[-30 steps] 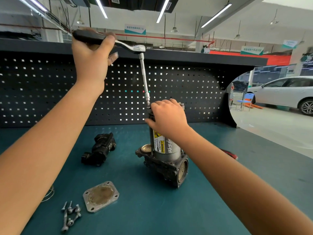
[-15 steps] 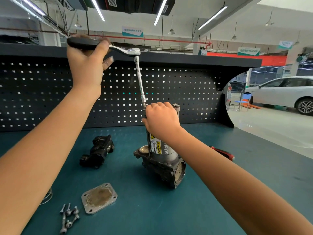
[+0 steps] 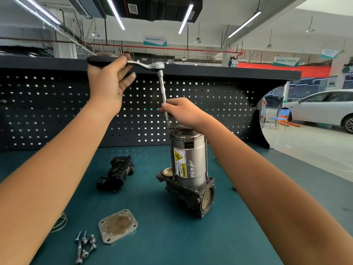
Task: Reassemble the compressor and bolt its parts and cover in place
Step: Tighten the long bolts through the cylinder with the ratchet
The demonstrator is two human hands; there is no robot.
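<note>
Where the compressor (image 3: 188,163) stands upright mid-bench on the teal bench (image 3: 172,241), its silver cylinder carries a yellow label reading "WARNING" and "Hot surface", beside a marker scrawl too loose to read. Its dark cast base shows a round opening. The left hand (image 3: 108,83) grips the black handle of a ratchet wrench (image 3: 152,65); the right hand (image 3: 183,111) pinches its extension bar (image 3: 163,90) just above the cylinder's top. A cover plate (image 3: 118,226) with 4 corner holes lies beside loose bolts (image 3: 85,245).
</note>
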